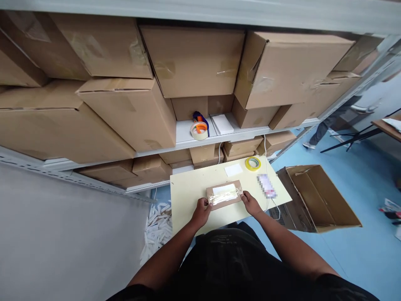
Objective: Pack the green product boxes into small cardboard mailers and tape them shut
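A small flat cardboard box (225, 204) lies on the cream-coloured table, with a white label (219, 190) on its top and a shiny strip of clear tape (224, 196) across the label. My left hand (201, 213) grips the box's left end, thumb on the tape and fingers curled. At the right end my right hand (250, 203) pinches the box edge where the tape runs over it. Behind the box are a white paper (233, 169) and a roll of yellow tape (252, 163).
A phone-like device (266, 186) with a white cable lies right on the table (184, 188). Stacked cartons (194, 62) fill the shelves, with a tape dispenser (200, 125) among them. An open carton (326, 196) stands on the floor at right. Another person's leg (322, 127) shows beyond.
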Demonstrator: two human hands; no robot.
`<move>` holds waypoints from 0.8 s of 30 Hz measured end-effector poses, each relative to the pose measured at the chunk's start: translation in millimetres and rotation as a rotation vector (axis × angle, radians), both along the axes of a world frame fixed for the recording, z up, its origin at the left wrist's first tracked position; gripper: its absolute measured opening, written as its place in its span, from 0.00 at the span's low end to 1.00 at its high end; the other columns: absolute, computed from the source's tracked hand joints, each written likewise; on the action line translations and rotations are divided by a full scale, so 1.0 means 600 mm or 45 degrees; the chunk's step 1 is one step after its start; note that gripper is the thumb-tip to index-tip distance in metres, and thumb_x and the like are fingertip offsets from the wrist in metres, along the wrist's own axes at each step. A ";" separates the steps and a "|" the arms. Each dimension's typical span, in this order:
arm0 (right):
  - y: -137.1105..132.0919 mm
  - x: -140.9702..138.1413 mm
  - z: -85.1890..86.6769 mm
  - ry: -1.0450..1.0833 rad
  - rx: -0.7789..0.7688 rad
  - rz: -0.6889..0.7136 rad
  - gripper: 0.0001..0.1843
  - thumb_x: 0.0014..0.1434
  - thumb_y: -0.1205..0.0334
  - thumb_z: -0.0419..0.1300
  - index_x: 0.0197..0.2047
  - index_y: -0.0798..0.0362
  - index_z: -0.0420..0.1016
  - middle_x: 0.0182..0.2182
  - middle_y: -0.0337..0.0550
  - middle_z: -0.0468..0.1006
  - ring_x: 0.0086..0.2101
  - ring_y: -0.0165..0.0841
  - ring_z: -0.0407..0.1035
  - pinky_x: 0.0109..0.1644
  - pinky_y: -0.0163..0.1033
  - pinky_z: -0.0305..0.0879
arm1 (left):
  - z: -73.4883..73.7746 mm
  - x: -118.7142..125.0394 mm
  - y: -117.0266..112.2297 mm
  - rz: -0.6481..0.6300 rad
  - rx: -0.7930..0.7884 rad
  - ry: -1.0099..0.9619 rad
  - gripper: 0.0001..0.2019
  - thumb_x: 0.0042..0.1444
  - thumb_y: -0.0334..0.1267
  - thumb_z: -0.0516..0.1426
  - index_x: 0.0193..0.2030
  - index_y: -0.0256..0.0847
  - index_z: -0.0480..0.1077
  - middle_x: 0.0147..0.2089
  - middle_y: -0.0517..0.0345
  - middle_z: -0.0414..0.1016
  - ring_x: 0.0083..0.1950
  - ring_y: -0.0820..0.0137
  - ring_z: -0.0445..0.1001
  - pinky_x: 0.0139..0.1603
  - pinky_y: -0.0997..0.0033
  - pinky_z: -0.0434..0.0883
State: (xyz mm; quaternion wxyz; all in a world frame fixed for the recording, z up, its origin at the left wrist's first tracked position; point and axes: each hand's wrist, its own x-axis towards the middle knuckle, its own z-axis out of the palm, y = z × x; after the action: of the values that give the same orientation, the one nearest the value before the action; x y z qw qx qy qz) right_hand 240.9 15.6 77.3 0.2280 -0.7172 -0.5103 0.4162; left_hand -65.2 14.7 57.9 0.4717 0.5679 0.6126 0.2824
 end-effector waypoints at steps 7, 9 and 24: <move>0.000 0.009 -0.014 -0.011 0.045 0.042 0.24 0.67 0.38 0.48 0.51 0.46 0.70 0.33 0.40 0.79 0.38 0.43 0.74 0.47 0.44 0.66 | 0.016 0.001 0.001 -0.011 -0.048 -0.008 0.18 0.59 0.55 0.56 0.45 0.43 0.62 0.49 0.51 0.70 0.53 0.59 0.73 0.55 0.58 0.70; 0.003 0.016 -0.017 -0.023 0.063 0.104 0.23 0.68 0.39 0.46 0.50 0.46 0.69 0.32 0.40 0.78 0.36 0.42 0.74 0.44 0.43 0.66 | 0.021 0.007 -0.002 0.012 -0.088 0.016 0.19 0.59 0.56 0.55 0.46 0.43 0.62 0.49 0.51 0.70 0.54 0.59 0.72 0.56 0.57 0.70; 0.067 0.079 -0.003 0.104 0.006 0.485 0.16 0.67 0.44 0.50 0.47 0.47 0.65 0.40 0.43 0.79 0.37 0.39 0.74 0.44 0.43 0.67 | 0.048 0.063 0.002 0.264 -0.101 0.126 0.18 0.60 0.58 0.54 0.39 0.44 0.63 0.40 0.56 0.69 0.46 0.60 0.71 0.54 0.58 0.69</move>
State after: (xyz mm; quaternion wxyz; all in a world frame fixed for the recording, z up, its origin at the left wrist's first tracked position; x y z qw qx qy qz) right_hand 288.5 55.6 75.5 0.1674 -0.5897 -0.6281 0.4793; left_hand -27.7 15.6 86.6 0.4314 0.4955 0.7013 0.2768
